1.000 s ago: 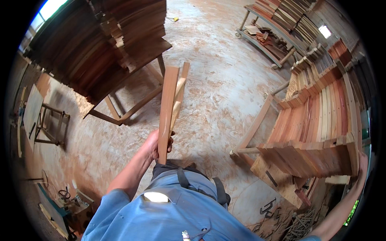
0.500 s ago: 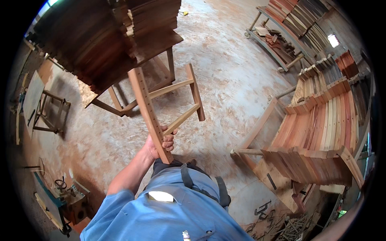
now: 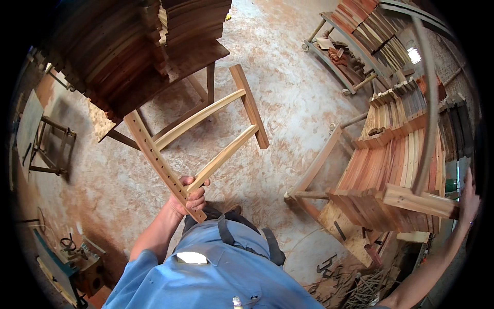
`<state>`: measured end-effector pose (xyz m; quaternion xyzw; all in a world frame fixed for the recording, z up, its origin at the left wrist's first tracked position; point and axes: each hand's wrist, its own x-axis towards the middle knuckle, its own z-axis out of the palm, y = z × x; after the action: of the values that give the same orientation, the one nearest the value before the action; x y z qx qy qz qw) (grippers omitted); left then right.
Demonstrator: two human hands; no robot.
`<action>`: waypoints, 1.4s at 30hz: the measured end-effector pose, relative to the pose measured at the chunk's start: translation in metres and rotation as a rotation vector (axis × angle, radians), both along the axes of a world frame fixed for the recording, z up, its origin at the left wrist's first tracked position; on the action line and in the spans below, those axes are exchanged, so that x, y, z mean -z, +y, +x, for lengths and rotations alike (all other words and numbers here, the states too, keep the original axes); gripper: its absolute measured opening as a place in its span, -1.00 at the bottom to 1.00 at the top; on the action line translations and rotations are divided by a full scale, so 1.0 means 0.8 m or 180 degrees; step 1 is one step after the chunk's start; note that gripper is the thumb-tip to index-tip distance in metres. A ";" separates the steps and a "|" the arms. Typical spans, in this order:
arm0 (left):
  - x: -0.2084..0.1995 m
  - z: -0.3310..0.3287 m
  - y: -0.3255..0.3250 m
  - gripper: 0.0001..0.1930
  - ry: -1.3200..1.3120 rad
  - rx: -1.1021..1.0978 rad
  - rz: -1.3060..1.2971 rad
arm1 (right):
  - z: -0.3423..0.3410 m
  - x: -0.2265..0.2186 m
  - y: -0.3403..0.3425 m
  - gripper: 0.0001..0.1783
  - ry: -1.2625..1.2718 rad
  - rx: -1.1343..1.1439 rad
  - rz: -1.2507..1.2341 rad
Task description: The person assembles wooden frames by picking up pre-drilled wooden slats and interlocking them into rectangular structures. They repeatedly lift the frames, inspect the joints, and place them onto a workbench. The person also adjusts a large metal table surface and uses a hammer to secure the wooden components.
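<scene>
My left hand is closed around the near end of a wooden chair-like frame, where one rung meets a rail. Two pale, slightly curved rungs join its two reddish-brown rails, and a row of drilled holes runs along the nearer rail. It hangs tilted above the floor. At the far right, my right hand is at the end of a second wooden frame, seemingly gripping it. A curved bar rises from that rail. The picture's dark rim partly hides these fingers.
Tall stacks of dark wooden slats stand on a table ahead left. At right, a rack bears rows of reddish slats. A wheeled cart is far right. A small machine sits lower left; sticks lie lower right.
The left-hand frame has swung left and turned, showing more of its rungs. My right hand has come up into view at the far right, and the second frame has risen beside it.
</scene>
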<state>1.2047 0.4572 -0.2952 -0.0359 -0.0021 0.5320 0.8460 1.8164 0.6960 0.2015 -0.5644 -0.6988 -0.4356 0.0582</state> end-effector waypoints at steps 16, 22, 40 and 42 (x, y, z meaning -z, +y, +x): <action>-0.021 -0.027 -0.048 -0.64 0.3443 -0.0722 -0.1596 | -0.376 0.284 0.015 -0.83 0.0485 -0.0454 -0.1581; -0.029 -0.023 -0.050 -0.73 0.5237 -0.0621 -0.1688 | -0.410 0.390 0.004 -0.79 0.0807 -0.0630 -0.2150; -0.014 0.003 -0.047 -0.77 0.6237 -0.0560 -0.1169 | -0.387 0.545 -0.044 -0.64 0.2156 0.0255 -0.2724; -0.010 0.003 -0.046 -0.77 0.6302 -0.0538 -0.1119 | -0.386 0.549 -0.048 -0.63 0.2310 0.0364 -0.2762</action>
<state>1.2075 0.4208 -0.2876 0.2980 0.7771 0.3736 0.4095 1.5073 0.6576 -0.2374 -0.6871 -0.7172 0.1108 0.0336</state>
